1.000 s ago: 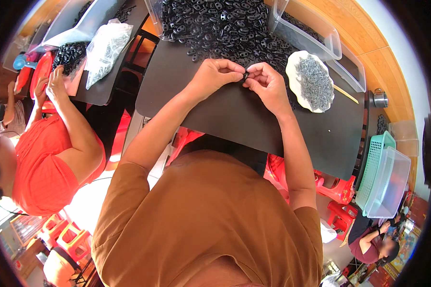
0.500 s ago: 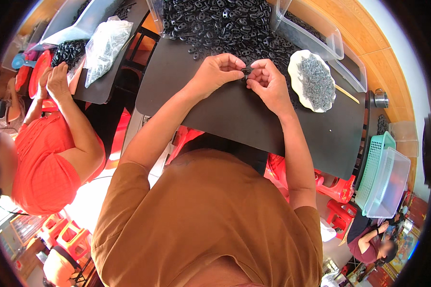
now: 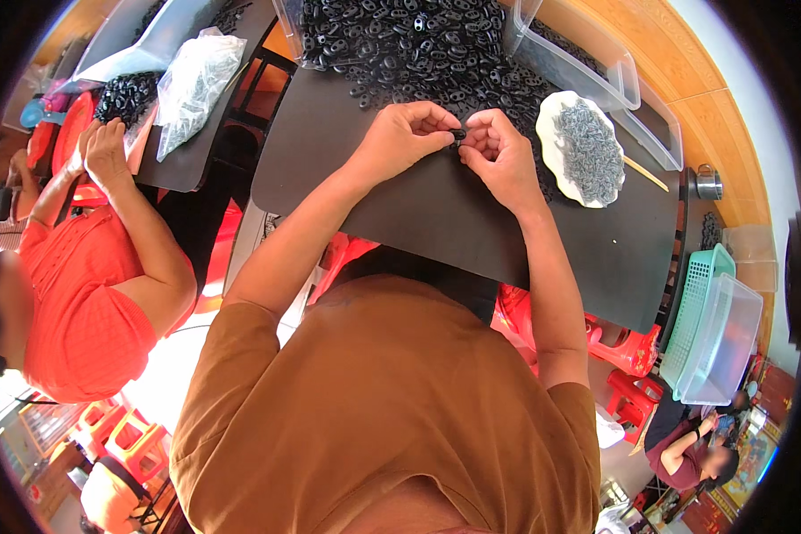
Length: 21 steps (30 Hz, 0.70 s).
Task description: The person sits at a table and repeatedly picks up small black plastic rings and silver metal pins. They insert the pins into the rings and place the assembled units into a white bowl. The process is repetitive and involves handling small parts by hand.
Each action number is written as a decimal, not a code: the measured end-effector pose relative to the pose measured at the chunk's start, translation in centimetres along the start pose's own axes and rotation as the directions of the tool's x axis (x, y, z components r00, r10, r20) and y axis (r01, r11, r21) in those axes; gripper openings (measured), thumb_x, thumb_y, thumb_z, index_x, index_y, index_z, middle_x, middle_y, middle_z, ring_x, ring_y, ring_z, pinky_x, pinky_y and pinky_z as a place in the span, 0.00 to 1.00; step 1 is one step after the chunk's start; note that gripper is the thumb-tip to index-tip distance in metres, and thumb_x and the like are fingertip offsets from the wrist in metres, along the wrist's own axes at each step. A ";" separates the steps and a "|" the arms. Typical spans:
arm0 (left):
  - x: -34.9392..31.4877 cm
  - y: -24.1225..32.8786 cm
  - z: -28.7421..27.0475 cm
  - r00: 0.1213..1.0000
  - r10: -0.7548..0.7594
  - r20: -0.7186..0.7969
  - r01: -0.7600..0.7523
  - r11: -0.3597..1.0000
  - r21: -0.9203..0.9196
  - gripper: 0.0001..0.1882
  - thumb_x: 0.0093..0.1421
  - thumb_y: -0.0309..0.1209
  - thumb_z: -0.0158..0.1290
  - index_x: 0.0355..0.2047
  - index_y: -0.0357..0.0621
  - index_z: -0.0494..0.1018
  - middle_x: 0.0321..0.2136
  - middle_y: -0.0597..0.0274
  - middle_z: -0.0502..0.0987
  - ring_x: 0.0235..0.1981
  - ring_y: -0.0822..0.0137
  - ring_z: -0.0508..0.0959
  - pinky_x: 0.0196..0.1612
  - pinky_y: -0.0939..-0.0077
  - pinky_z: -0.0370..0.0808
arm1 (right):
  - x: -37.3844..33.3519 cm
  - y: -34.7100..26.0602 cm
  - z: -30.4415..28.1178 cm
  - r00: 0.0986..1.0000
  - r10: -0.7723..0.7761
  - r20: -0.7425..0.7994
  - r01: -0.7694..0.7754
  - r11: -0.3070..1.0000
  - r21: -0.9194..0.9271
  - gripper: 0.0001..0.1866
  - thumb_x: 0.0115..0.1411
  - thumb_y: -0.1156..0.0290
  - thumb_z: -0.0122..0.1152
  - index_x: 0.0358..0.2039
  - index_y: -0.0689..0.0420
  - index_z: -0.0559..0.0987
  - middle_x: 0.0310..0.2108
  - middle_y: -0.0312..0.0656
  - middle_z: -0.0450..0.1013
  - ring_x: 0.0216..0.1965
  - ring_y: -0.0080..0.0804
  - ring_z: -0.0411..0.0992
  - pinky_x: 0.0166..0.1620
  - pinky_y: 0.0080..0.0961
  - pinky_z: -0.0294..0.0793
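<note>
A person in a brown short-sleeved top sits at a dark, smooth-topped bench point(image 3: 418, 214), both hands meeting over its surface around a small black oval plastic piece point(image 3: 458, 135). The left hand point(image 3: 402, 142) pinches the piece between thumb and forefinger. The right hand point(image 3: 500, 153) comes in from the opposite side, fingers curled and thumb beneath them; whether it grips the piece too cannot be told. The piece's long axis appears to run roughly left to right, from one hand toward the other, though it is too small and too covered to be sure, or to tell one end from the other.

Beyond the fingertips spreads a heap of black oval two-holed pieces point(image 3: 400, 44), flanked on the right by a clear plastic bin point(image 3: 587, 71). Near the right hand lies a cream scalloped-edge dish point(image 3: 551, 129) filled with small grey slivers point(image 3: 589, 151), a thin pale stick point(image 3: 646, 173) jutting from its right side. At left, a co-worker in red point(image 3: 89, 311) sits beside a clear plastic bag point(image 3: 196, 93).
</note>
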State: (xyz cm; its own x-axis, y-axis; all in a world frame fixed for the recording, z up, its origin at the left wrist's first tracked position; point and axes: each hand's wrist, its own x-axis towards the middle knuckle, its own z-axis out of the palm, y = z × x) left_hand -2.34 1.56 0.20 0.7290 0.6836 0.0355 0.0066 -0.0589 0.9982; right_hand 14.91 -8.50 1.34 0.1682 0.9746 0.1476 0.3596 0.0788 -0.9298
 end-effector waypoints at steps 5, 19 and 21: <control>-0.2 0.3 -0.1 0.999 0.033 0.011 -0.034 0.998 0.044 0.10 0.59 0.23 0.59 0.41 0.37 0.79 0.33 0.69 0.80 0.33 0.81 0.78 0.39 0.85 0.76 | -0.1 -0.1 0.1 1.000 -0.006 -0.005 0.006 0.999 -0.032 0.16 0.53 0.83 0.64 0.41 0.59 0.73 0.28 0.34 0.76 0.29 0.16 0.74 0.34 0.16 0.74; -0.5 0.1 0.2 0.988 0.150 -0.035 -0.136 0.958 0.252 0.08 0.57 0.22 0.59 0.38 0.37 0.80 0.33 0.64 0.81 0.32 0.76 0.80 0.38 0.80 0.79 | -0.2 -0.4 0.8 0.998 -0.035 -0.057 0.030 0.995 -0.093 0.13 0.52 0.84 0.64 0.38 0.60 0.74 0.28 0.36 0.75 0.28 0.18 0.73 0.33 0.17 0.74; -0.5 0.1 0.3 0.984 0.171 -0.038 -0.157 0.955 0.252 0.08 0.56 0.22 0.59 0.37 0.38 0.80 0.33 0.63 0.81 0.31 0.75 0.81 0.37 0.80 0.78 | -0.2 -0.4 1.0 0.994 -0.083 -0.073 0.071 0.987 -0.147 0.12 0.52 0.83 0.65 0.36 0.58 0.75 0.25 0.32 0.74 0.27 0.14 0.71 0.30 0.14 0.70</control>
State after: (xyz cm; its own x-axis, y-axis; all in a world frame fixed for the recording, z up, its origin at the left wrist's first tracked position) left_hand -2.49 0.97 0.22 0.6929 0.6905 0.2077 0.0644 -0.3462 0.9359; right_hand 13.85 -8.57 1.32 0.2045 0.9468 0.2483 0.5020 0.1163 -0.8570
